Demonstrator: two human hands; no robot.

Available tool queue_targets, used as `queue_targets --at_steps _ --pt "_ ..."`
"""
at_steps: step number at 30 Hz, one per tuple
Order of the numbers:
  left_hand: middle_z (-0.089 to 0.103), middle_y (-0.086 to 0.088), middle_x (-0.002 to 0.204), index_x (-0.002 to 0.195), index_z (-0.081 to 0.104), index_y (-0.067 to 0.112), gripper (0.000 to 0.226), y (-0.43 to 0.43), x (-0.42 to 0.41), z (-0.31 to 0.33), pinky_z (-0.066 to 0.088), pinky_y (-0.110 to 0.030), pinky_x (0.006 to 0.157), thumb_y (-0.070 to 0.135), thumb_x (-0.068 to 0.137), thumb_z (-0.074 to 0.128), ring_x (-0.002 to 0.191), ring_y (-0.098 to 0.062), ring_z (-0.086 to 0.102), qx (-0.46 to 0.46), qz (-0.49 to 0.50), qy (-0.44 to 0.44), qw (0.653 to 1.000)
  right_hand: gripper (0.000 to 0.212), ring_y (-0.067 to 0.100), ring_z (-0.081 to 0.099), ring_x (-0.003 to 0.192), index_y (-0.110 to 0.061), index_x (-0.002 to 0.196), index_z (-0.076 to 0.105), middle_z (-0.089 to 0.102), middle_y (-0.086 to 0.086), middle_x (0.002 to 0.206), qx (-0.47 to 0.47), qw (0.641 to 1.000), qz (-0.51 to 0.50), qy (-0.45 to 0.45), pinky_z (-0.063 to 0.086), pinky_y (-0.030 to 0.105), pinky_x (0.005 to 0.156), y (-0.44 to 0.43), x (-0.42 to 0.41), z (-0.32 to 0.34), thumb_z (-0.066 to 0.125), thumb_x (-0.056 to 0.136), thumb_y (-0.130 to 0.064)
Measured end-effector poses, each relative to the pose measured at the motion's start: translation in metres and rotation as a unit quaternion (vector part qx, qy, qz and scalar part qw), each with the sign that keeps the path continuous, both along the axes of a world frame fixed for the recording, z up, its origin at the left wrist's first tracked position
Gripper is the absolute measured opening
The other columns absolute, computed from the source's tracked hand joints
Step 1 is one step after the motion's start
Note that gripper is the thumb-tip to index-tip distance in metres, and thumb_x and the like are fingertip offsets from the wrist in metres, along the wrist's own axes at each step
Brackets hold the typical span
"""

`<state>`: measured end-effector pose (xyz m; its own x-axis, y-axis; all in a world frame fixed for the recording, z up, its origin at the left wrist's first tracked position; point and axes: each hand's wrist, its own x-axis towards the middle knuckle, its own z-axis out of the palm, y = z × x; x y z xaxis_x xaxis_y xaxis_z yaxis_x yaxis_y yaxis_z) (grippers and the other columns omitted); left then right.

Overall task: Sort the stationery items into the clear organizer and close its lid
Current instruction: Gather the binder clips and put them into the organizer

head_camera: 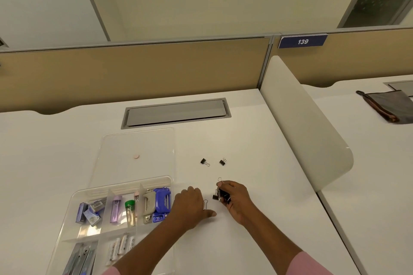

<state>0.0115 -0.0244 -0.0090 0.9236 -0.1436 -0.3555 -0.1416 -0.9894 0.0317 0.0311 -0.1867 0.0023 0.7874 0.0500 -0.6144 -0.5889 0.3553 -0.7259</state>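
Observation:
The clear organizer [73, 205] lies at the lower left of the white desk, its lid [138, 140] open flat behind it. Its compartments hold a blue stapler [162, 203], a grey stapler, a purple tube, a green-capped tube, small boxes, batteries and pens. My right hand [234, 198] is shut on several black binder clips [221, 194]. My left hand [190, 205] rests just right of the organizer, fingers curled over a binder clip whose wire loop [205, 204] sticks out. Two loose binder clips, one [204, 161] and another [222, 161], lie farther back.
A small pink round piece [136, 156] lies on the open lid. A grey cable hatch [176, 113] sits at the desk's back. A white curved divider [301, 123] bounds the right side; a dark pouch [388, 105] lies on the neighbouring desk.

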Motion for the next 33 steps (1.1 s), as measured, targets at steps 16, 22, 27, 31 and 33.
queue_targets --at_steps 16,22,27,31,33 --pt "0.057 -0.011 0.108 0.111 0.051 0.010 0.058 -0.008 -0.007 -0.023 0.042 -0.037 0.077 0.062 0.090 0.034 0.096 -0.028 0.057 -0.004 0.033 -0.010 0.999 0.007 0.019 0.056 0.055 -0.001 0.073 0.071 0.064 0.010 0.063 -0.008 0.999 -0.035 0.023 0.049 0.026 0.050 -0.005 -0.011 -0.012 0.074 0.079 -0.002" --pt "0.042 -0.002 0.088 0.100 0.045 0.015 0.043 -0.023 -0.016 -0.016 0.039 -0.030 0.061 0.053 0.080 0.042 0.072 -0.019 0.050 -0.067 0.115 -0.021 0.991 0.006 0.020 0.055 0.052 0.000 0.074 0.071 0.064 0.011 0.062 -0.007 0.998 -0.047 0.028 0.050 0.027 0.050 -0.003 -0.015 -0.014 0.074 0.079 -0.002" --pt "0.045 -0.005 0.100 0.104 0.043 0.015 0.035 -0.035 -0.019 -0.014 0.040 -0.026 0.056 0.037 0.079 0.054 0.067 -0.018 0.052 -0.103 0.160 -0.006 0.982 0.006 0.019 0.055 0.049 0.001 0.075 0.071 0.066 0.011 0.060 -0.003 0.998 -0.047 0.031 0.050 0.026 0.050 -0.002 -0.018 -0.017 0.074 0.079 -0.002" --pt "0.046 -0.009 0.110 0.109 0.044 0.012 0.030 -0.038 -0.016 -0.015 0.041 -0.025 0.057 0.019 0.083 0.057 0.064 -0.016 0.047 -0.117 0.180 0.001 0.977 0.006 0.018 0.056 0.049 0.001 0.077 0.071 0.067 0.011 0.060 0.004 0.999 -0.041 0.025 0.050 0.026 0.050 -0.002 -0.021 -0.019 0.074 0.079 -0.003" --pt "0.046 -0.011 0.111 0.109 0.044 0.011 0.027 -0.037 -0.016 -0.015 0.041 -0.025 0.058 0.015 0.085 0.056 0.062 -0.016 0.046 -0.126 0.189 -0.001 0.974 0.006 0.018 0.056 0.049 0.001 0.075 0.071 0.066 0.011 0.060 0.004 0.999 -0.042 0.024 0.050 0.027 0.050 -0.003 -0.021 -0.019 0.074 0.078 -0.003"
